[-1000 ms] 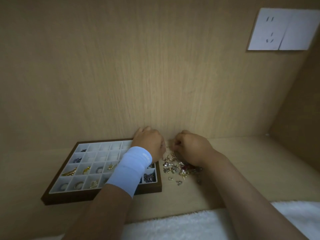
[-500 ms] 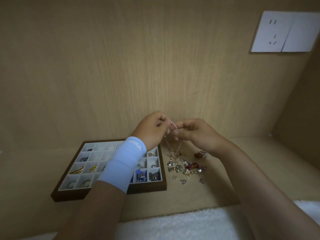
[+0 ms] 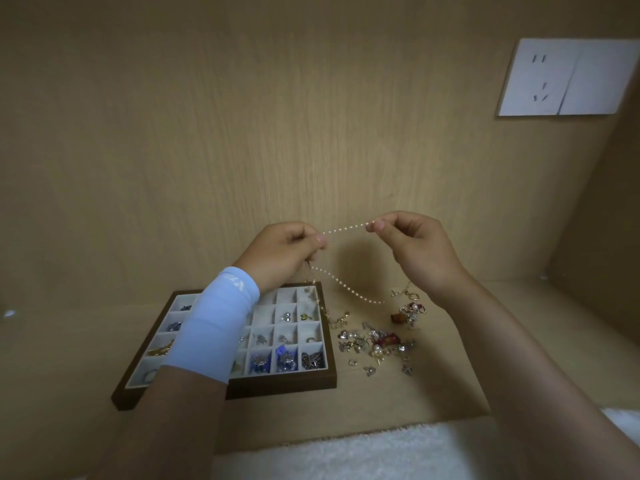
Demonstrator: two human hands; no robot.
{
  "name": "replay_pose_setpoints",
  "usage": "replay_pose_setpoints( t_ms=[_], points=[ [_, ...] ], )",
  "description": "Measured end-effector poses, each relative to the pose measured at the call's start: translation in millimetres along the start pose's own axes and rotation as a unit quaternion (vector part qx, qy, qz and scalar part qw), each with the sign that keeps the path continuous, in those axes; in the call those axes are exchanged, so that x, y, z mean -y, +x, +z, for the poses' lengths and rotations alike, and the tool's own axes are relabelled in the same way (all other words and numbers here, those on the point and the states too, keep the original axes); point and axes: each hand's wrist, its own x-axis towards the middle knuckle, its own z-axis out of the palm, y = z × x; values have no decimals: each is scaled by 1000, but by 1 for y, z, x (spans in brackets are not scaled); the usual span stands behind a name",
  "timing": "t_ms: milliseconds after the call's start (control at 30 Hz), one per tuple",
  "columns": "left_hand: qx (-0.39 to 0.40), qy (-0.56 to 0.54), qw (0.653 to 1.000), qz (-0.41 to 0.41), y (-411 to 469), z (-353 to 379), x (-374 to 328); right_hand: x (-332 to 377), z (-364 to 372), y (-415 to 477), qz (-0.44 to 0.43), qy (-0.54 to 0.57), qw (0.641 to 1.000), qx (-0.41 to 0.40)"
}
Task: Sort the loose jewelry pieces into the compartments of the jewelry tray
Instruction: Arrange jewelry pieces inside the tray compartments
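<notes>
The left hand (image 3: pixel 287 252) and the right hand (image 3: pixel 414 245) each pinch the pearl bead chain (image 3: pixel 346 229). They hold one part straight between them in the air, probably to untangle it, and the rest hangs in a loop. Below on the surface (image 3: pixel 415 398), the jewelry tray (image 3: pixel 277 388), partly filled, lies just beside the loose jewelry pieces (image 3: pixel 375 341).

**Clearances around the jewelry tray**

The left forearm (image 3: pixel 214 334), in a pale sleeve, crosses above the jewelry tray's (image 3: pixel 284 382) left and middle columns. Its right columns lie open from above. A pearl strand (image 3: pixel 346 228), pinched by the left hand (image 3: pixel 280 254) and right hand (image 3: pixel 415 251), spans the air above the tray's right rear corner. Just right of the tray, a loose jewelry pile (image 3: pixel 374 344) covers the shelf. A back panel (image 3: pixel 277 133) closes off the rear. Bare shelf lies left of the tray, and in front up to the white towel (image 3: pixel 346 452).
</notes>
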Motion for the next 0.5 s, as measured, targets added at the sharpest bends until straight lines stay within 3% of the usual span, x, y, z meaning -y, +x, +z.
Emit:
replay_pose_setpoints(
  t_ms=[133,267,367,500],
  points=[
    [-7,-214,977,0,-2,-1,-12,-1,4,-4,20,-43,998,48],
    [-12,-277,960,36,-4,1,-21,5,16,-10,47,-1,990,136],
    [-24,-249,966,71,-5,-2,-28,8,27,-15,60,48,974,213],
    [-47,-52,988,136,-5,-5,-38,19,37,-24,52,69,958,274]
  ],
)
